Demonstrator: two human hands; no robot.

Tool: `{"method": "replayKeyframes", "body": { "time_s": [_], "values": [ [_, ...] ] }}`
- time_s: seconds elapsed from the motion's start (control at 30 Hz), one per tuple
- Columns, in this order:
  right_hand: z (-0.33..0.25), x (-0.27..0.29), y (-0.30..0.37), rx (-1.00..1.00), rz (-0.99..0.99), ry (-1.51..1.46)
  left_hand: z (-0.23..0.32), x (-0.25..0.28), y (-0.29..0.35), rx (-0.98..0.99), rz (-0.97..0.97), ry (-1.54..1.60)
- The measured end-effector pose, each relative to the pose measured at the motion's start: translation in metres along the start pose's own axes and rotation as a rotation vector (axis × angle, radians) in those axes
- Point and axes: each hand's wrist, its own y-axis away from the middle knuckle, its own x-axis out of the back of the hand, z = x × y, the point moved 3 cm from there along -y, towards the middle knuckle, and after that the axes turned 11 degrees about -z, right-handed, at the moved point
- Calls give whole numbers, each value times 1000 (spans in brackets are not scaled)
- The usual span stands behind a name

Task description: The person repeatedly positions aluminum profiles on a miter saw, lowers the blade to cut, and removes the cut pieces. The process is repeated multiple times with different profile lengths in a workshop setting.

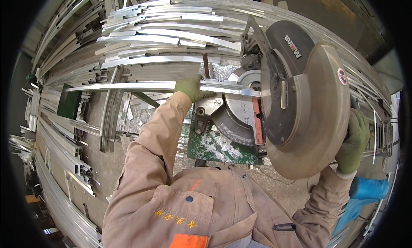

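Note:
My left hand (189, 88), in a green glove, is closed round a long silver metal profile (128, 87). The profile lies across the saw's base, its right end reaching under the large round blade guard (317, 115) of a mitre saw. At the guard's right side, my right hand (354, 138), also green-gloved, is wrapped on the saw's handle. Most of the handle and some of those fingers are hidden behind the guard. Below the profile is the saw's turntable (234, 123) with a curved scale and a red strip (258, 119). The blade cannot be seen.
Many silver profiles (171, 31) lie piled beyond the saw. More stacked lengths (64, 149) fill the left side. A green plate (70, 101) stands near the profile's left end. Metal chips (216, 147) cover the green saw stand. Blue material (371, 189) hangs at the right.

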Motion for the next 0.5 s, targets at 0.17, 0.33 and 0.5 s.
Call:
{"method": "replayKeyframes", "body": {
  "time_s": [0.17, 0.33, 0.5],
  "values": [
    [1, -2, 5, -24, -5, -19, 2, 2, 3, -1, 12, -33],
    [-2, -3, 7, -9, 6, -21, -2, 1, -1, -2, 16, -30],
    [-2, -1, 2, 18, 28, -27, -6, -3, -5, -24, 27, -21]
  ]
}}
